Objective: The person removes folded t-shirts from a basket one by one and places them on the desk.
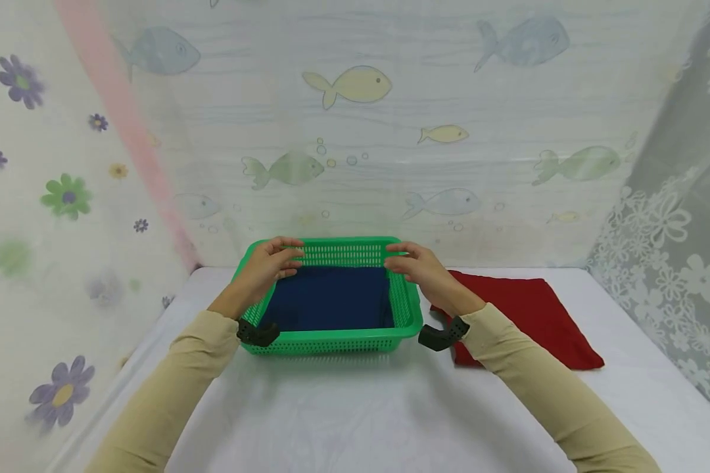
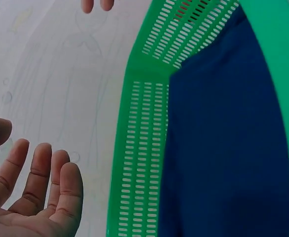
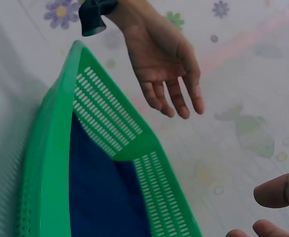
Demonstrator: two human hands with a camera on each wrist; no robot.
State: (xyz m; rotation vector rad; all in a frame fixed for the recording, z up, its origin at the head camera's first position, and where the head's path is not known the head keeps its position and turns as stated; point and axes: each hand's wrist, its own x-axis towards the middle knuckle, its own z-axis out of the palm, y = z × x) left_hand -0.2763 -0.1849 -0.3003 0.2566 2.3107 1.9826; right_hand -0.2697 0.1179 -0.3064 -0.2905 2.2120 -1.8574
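Note:
A green plastic basket point(image 1: 331, 343) with slotted walls stands on the table, and a dark blue folded cloth point(image 1: 331, 299) lies flat on its bottom. My left hand point(image 1: 272, 260) hovers over the basket's left side, fingers loosely bent and holding nothing. Over the right side hovers my right hand point(image 1: 415, 264), also holding nothing, its fingers pointing inward. In the left wrist view the left fingers point(image 2: 67, 192) are apart from the basket wall. To the right of the basket a red folded cloth point(image 1: 520, 309) lies on the table, partly hidden behind the right forearm.
A white cloth covers the table point(image 1: 343, 414). Behind it hangs a pale curtain point(image 1: 355, 197) printed with fish, and a flowered sheet point(image 1: 65, 263) borders the left. Each wrist carries a black strap point(image 1: 444, 334).

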